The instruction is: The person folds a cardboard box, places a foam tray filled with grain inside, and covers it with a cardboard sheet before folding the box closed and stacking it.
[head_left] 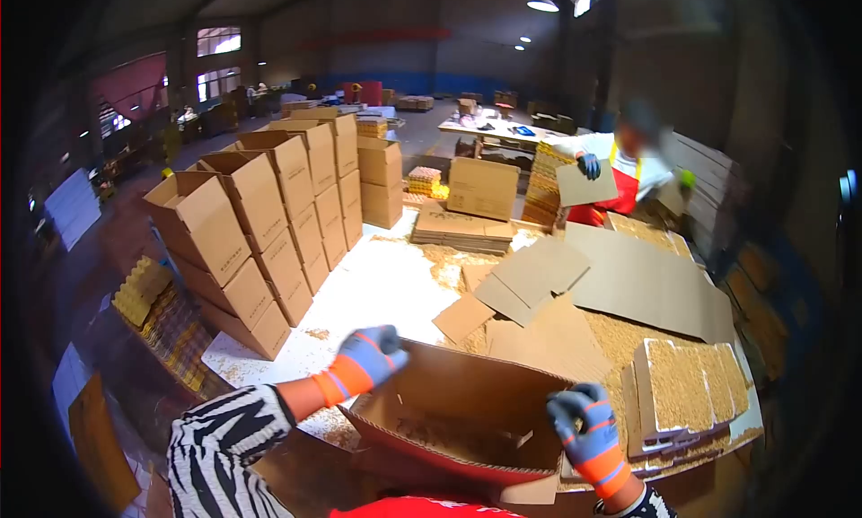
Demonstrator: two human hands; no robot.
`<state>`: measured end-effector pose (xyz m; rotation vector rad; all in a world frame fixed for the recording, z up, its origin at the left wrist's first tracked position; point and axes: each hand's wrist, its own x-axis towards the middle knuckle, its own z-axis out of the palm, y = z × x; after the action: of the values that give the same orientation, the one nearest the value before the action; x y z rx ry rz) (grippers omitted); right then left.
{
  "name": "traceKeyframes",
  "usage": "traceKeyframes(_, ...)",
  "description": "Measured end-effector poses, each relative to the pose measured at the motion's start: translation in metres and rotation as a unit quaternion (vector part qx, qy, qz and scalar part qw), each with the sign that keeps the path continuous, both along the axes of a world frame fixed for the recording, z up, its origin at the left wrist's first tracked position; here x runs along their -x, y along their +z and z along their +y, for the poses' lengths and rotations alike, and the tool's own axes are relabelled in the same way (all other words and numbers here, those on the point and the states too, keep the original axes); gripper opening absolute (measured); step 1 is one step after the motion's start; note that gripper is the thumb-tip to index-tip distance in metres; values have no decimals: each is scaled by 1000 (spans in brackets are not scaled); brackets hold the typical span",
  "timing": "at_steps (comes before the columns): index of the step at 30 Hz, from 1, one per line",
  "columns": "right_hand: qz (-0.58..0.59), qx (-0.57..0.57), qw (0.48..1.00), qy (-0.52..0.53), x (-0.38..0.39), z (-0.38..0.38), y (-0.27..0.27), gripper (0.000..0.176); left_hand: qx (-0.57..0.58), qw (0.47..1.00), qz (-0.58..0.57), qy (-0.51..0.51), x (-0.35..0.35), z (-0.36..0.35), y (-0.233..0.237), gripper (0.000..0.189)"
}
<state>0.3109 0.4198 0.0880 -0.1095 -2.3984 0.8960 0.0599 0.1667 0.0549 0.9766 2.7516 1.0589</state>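
An open cardboard box [467,383] stands in front of me at the table's near edge, with some loose bits on its floor. At its far left corner is my left hand [370,356], in a grey and orange work glove, the fingers closed at the rim. My right hand [585,426], gloved the same way, is curled on the right rim; its fingertips are partly hidden. Behind the box lie loose cardboard sheets [530,276] on a layer of yellowish husks or shavings.
Stacked open cartons [256,240] stand at the left on the white table [382,285]. Husk-covered white trays [687,388] are stacked at the right. Folded cartons [467,226] lie further back. Across the table, a co-worker [620,172] holds a cardboard sheet [584,186]. Egg trays [162,320] are piled at left.
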Motion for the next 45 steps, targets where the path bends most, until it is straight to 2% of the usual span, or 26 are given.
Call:
traceKeyframes(1,1,-70,995,64,0,-4,-1,26,29,998,40,-35,-8,9,-5,39)
traceKeyframes(3,-232,-98,927,276,-3,-8,-11,32,205,958,12,-199,-33,15,18,46)
traceKeyframes(4,-161,-97,930,314,-15,-8,-26,36,192,951,-35,-242,-16,11,1,47)
traceKeyframes(5,-208,-174,913,304,-18,1,-47,43,175,939,-79,-284,-6,9,4,48)
traceKeyframes(7,-219,-87,926,294,-18,21,-85,54,5,834,-474,-282,16,-13,9,75)
traceKeyframes(10,-147,43,987,52,-27,-21,0,37,-153,748,-539,-357,-1,-52,-7,92)
traceKeyframes(13,-59,-153,986,-18,-12,-3,-41,45,-273,807,-457,-255,-57,-60,-4,56)
traceKeyframes(14,39,-172,983,-45,-2,-7,-39,45,-178,931,-279,-157,-74,-54,-7,49)
traceKeyframes(15,113,-234,964,-62,2,-11,-37,46,-76,992,-88,-43,-90,-40,-10,43)
traceKeyframes(16,143,-301,940,-67,4,-6,-38,50,-52,992,114,-10,-101,-27,-6,37)
traceKeyframes(17,179,-362,912,-72,12,-10,-29,54,-65,982,179,7,-94,-21,-13,51)
traceKeyframes(19,2,-392,911,-126,19,-23,10,59,-23,966,232,113,-90,-12,-10,72)
traceKeyframes(20,-68,-290,953,-51,22,-20,3,63,4,965,243,100,-90,-11,-9,77)
traceKeyframes(26,-96,-68,985,125,-32,-17,-11,38,35,973,217,67,-80,-1,3,86)
traceKeyframes(27,-190,351,912,90,-34,-26,8,41,48,987,123,95,-74,4,-8,81)
traceKeyframes(29,-65,388,918,-45,-21,20,-43,48,201,973,-25,107,-49,0,-18,78)
traceKeyframes(31,-63,435,891,-113,-12,50,-103,56,226,965,-80,103,-35,-9,3,76)
traceKeyframes(32,-183,567,791,-141,-10,75,-144,58,235,960,-113,100,-35,-14,6,75)
traceKeyframes(34,-222,602,752,-153,-6,84,-170,56,162,983,67,59,-58,-5,0,72)
traceKeyframes(37,-201,599,770,-91,8,102,-146,54,-17,973,229,33,-83,-2,43,66)
traceKeyframes(38,-192,592,780,-59,14,116,-129,53,-116,959,258,21,-73,-3,47,62)
traceKeyframes(39,-184,580,793,-20,20,132,-112,52,-325,942,88,-9,-49,7,18,62)
traceKeyframes(41,-176,507,843,39,21,152,-93,51,-709,682,-178,-27,-3,30,-38,67)
traceKeyframes(43,-146,206,965,71,10,103,-47,50,-720,517,-442,140,7,15,-68,78)
traceKeyframes(44,-64,-62,986,143,2,81,-44,53,-692,501,-490,173,11,9,-73,73)
traceKeyframes(45,24,-50,978,199,-4,63,-64,51,-655,546,-497,164,13,2,-79,69)
